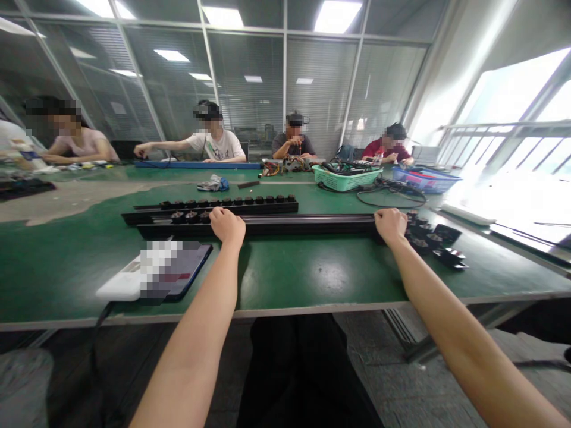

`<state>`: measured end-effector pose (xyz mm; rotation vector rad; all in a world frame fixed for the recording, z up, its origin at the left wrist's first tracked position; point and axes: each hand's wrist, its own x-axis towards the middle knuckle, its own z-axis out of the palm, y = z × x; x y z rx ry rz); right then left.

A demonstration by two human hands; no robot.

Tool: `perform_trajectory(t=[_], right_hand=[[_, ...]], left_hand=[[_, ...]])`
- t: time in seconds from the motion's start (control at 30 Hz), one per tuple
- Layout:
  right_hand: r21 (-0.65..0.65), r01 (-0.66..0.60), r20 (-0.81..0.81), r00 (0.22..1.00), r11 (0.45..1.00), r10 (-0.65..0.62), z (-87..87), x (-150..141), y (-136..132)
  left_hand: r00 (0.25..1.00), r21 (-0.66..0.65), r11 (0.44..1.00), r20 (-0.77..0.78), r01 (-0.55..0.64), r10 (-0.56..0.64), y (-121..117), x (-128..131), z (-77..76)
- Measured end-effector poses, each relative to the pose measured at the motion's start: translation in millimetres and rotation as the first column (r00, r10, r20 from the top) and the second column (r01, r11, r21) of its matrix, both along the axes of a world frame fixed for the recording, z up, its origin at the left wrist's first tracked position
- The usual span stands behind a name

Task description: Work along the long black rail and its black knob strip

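Observation:
A long black rail (307,226) lies left to right across the green table in front of me. My left hand (228,226) is closed over it left of the middle, fingers curled to the far side and partly hidden. Just left of that hand, several small black fittings (191,217) sit in the rail's channel. My right hand (391,226) grips the rail near its right end, fingertips also hidden. Behind lies a second black rail (272,208) with a row of similar fittings. Loose black fittings (432,239) are heaped beside my right hand.
Near the front left lie a white device (122,282) and a dark tablet-like device (196,270), with a cable. Farther back are a blue-grey cloth (214,183), a green basket (343,180) of cables and a blue basket (423,180). Several people sit across the table.

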<state>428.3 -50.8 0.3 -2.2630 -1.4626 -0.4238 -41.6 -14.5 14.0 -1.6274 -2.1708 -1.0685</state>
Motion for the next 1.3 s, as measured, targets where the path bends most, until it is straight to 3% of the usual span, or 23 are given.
perform_trajectory(t=[0.47,1.3], right_hand=[[0.110,-0.025,-0.058,0.998,0.994,0.031,-3.3,3,1],[0.060,0.106,-0.036,0.994,0.993,-0.104,-6.9,10,1]], left_hand=[[1.000,-0.007,1.000,0.013,0.001,-0.001,-1,1,1.0],[1.000,-0.014,1.000,0.016,0.012,-0.011,-3,1,2.3]])
